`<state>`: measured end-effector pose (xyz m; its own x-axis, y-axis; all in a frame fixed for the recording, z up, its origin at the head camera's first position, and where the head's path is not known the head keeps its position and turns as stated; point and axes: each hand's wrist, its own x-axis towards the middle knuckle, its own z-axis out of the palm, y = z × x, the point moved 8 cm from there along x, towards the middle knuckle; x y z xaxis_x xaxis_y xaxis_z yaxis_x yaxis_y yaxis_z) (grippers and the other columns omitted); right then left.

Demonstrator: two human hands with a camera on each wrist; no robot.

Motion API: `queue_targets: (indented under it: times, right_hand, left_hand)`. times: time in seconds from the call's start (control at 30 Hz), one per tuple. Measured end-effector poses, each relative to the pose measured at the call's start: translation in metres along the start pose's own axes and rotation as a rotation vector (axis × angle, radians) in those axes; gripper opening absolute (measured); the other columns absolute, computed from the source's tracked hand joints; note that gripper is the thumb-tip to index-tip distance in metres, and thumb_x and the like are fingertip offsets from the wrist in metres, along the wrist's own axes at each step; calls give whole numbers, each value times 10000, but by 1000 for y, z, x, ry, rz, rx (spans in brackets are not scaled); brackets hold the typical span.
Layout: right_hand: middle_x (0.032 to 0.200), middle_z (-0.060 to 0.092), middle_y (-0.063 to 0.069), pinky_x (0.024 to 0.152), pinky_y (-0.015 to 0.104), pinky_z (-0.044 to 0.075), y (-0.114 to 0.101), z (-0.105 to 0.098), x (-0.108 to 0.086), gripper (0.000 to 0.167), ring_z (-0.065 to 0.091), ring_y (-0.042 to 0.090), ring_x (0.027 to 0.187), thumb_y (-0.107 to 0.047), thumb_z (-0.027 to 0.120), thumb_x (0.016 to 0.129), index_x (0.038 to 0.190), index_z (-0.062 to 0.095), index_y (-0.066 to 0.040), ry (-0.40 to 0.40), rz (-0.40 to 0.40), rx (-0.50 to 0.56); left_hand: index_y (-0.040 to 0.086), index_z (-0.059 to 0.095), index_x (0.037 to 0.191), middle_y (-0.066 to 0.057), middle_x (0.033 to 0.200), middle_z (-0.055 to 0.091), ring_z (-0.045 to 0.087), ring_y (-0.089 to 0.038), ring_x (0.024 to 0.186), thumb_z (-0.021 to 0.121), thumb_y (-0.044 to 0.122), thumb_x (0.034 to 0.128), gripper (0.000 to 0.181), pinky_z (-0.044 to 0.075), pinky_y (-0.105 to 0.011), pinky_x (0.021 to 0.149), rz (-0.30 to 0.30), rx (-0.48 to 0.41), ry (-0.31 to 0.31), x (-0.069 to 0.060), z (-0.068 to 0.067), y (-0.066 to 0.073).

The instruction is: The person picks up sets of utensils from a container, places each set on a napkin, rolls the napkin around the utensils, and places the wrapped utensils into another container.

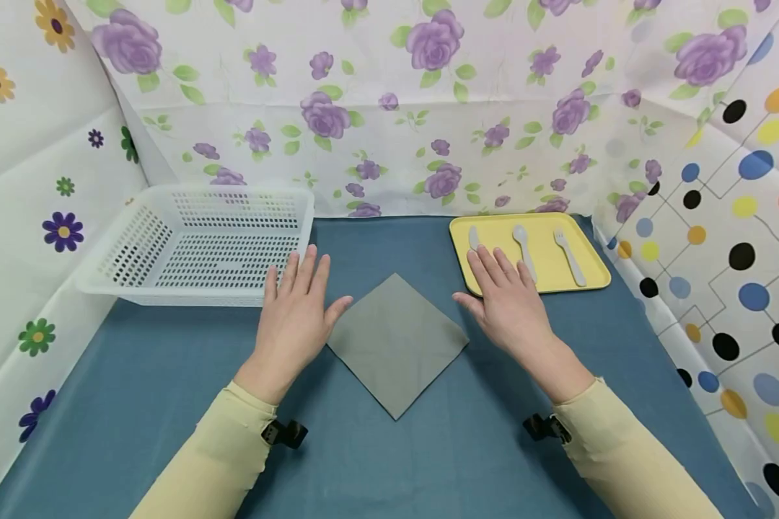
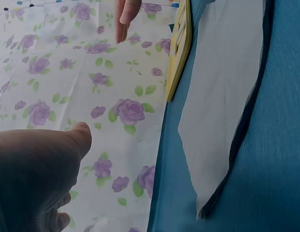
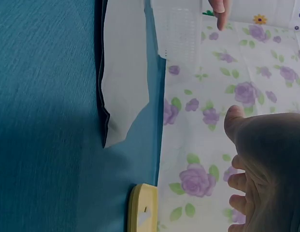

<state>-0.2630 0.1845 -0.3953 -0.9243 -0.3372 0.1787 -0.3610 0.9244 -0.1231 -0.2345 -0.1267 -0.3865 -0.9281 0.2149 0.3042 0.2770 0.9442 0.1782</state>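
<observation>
Though plain, tablecloth [image 1: 389, 468] amid patterned sheets [image 1: 376, 65].

The left sleeve [image 1: 210, 461] and the right sleeve [image 1: 626, 454] are both of plain pale yellow cloth, with small wrinkles near the cuffs [image 1: 249, 404]. At each cuff sits one small black device [image 1: 288, 434], which has a blocky shape.

knife [image 1: 473, 237] partly behind right fingers [image 1: 490, 265], sleeves [image 1: 210, 454] cut off

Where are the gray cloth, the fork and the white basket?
Gray cloth [image 1: 397, 346], head view: middle of top face.
Fork [image 1: 570, 258], head view: handle.
White basket [image 1: 191, 296], head view: front rim.
</observation>
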Motion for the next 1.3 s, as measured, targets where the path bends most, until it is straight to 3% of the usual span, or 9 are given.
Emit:
queue_targets:
  times: [0.43,0.77,1.07,1.3]
  right_hand:
    - [1822,216,147,1345,630,116,-17,7,2,829,166,366,1686,-493,611,1134,1763,261,-81,-29,-18,-17]
    - [1800,280,159,1324,654,196,-34,10,2,823,223,382,1670,-488,643,1118,1743,318,-64,-3,-73,-41]
    - [1803,272,150,1320,647,220,-42,18,3,818,229,378,1669,-509,626,1121,1744,324,-74,-36,-85,-58]
    - [1804,268,149,1332,640,184,-45,24,2,816,220,371,1673,-530,601,1125,1750,314,-92,-63,-80,-53]
  left_hand:
    - [19,354,1720,-211,1794,260,182,-429,1672,643,494,1122,816,145,-634,1341,29,-3,-48,-8,10,10]
    - [-6,441,1675,-243,1756,334,252,-446,1649,709,463,1092,794,178,-612,1341,94,6,11,-19,11,21]
    - [5,472,1661,-232,1742,374,294,-443,1635,706,481,1088,781,225,-610,1330,145,41,-28,-26,25,33]
    - [10,483,1656,-230,1720,415,320,-441,1624,709,484,1085,775,263,-623,1313,140,43,-34,-26,28,34]
